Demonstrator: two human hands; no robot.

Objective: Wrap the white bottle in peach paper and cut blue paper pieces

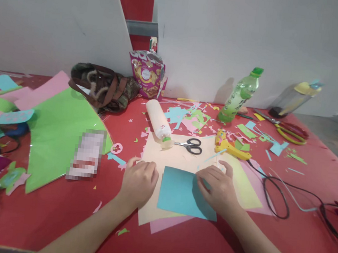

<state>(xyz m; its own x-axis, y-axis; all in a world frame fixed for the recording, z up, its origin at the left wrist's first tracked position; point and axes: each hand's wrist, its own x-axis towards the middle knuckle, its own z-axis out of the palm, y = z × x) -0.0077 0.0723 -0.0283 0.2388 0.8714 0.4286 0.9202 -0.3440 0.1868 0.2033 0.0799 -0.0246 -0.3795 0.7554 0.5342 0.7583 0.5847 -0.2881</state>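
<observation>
A blue paper sheet (180,192) lies on top of a larger cream sheet (148,205), with pink and yellow sheets showing beneath. My left hand (141,180) rests loosely curled on the cream sheet's left edge, just left of the blue paper; its fingertips are hidden. My right hand (218,186) lies over the blue paper's upper right corner, fingers bent and somewhat apart, with no grip visible. Small black-handled scissors (193,146) lie closed beyond the blue sheet. Beside them is a white bottle (159,119) on its side. A yellow glue gun (233,149) lies beyond my right hand.
Paper scraps (192,119) cover the back of the red table (109,233). A green-capped drink bottle (240,95), a clear cup (294,99) and large red-and-yellow-handled scissors (292,131) stand or lie back right. Left are a green sheet (55,138), a bag (103,87) and snack packet (148,74). A black cord (269,209) loops right.
</observation>
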